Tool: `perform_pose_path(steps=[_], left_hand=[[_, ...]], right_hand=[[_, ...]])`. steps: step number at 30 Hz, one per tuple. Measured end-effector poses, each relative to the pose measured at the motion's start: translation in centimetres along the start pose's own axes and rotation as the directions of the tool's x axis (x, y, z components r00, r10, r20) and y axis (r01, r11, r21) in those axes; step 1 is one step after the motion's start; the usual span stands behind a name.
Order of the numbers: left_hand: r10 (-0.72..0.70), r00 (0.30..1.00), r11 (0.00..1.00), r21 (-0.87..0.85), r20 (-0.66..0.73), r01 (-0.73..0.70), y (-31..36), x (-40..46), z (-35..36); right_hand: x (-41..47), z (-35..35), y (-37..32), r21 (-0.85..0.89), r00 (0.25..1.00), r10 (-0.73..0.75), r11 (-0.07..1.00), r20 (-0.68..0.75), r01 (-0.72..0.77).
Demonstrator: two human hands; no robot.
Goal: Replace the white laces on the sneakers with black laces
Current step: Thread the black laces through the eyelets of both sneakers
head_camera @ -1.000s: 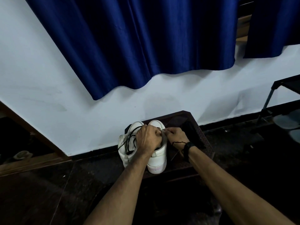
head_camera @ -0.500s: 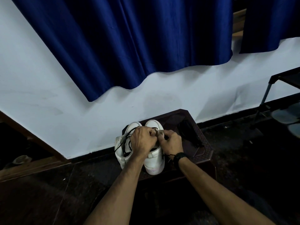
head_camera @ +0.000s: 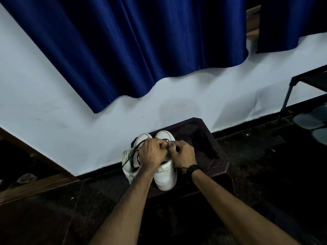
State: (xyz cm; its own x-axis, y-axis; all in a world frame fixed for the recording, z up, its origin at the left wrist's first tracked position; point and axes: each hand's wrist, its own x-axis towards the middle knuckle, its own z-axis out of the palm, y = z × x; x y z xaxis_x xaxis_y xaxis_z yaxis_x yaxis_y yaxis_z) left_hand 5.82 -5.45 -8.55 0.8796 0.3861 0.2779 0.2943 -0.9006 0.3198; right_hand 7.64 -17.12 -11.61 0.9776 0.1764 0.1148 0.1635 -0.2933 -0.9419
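Two hands, left hand and right hand, each grip pinching white lace over right sneaker eyelets, seemingly unthreading.

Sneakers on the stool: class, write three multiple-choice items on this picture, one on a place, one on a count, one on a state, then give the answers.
1. Where do the sneakers stand?
A. on the dark stool
B. on the floor
C. on a shelf

2. How many sneakers are there?
A. one
B. two
C. four

3. What are the hands doing?
A. resting flat
B. hanging idle
C. pinching a lace together

Answers: 1 A, both stand on the stool by the wall. 2 B, a pair side by side. 3 C, left hand and right hand meet, fingers curled, over the right-side sneaker.
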Motion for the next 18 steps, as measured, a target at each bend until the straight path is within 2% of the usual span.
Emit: perform_pose_path(steps=[2,5,7,10,14,18], left_hand=[[0.017,1.000,1.000,0.002,-0.017,-0.017,0.0,0.0,-0.1],[0.090,0.995,0.996,-0.024,-0.038,-0.091,-0.2,0.0,0.0],[0.117,0.992,0.993,-0.029,-0.043,-0.118,-0.2,-0.1,0.0],[0.112,0.993,0.994,-0.004,-0.030,-0.112,-0.3,-0.1,0.1],[0.117,0.993,0.993,0.007,-0.008,-0.117,-0.6,-0.1,0.4],[0.109,0.994,0.993,0.035,-0.022,-0.109,-0.8,0.2,0.7]], right_hand=[[-0.3,-0.3,0.0,0.055,1.000,0.014,0.998,0.010,-0.015],[-0.2,-1.2,0.0,0.290,0.985,0.166,0.942,0.042,-0.171],[0.2,-1.4,0.3,0.351,0.978,0.208,0.916,0.005,-0.196],[0.8,-0.7,0.7,0.300,0.974,0.219,0.935,-0.061,-0.191],[1.3,-0.2,0.7,0.247,0.971,0.234,0.944,-0.039,-0.218],[2.0,-0.1,0.3,0.077,0.981,0.192,0.979,-0.008,-0.191]])
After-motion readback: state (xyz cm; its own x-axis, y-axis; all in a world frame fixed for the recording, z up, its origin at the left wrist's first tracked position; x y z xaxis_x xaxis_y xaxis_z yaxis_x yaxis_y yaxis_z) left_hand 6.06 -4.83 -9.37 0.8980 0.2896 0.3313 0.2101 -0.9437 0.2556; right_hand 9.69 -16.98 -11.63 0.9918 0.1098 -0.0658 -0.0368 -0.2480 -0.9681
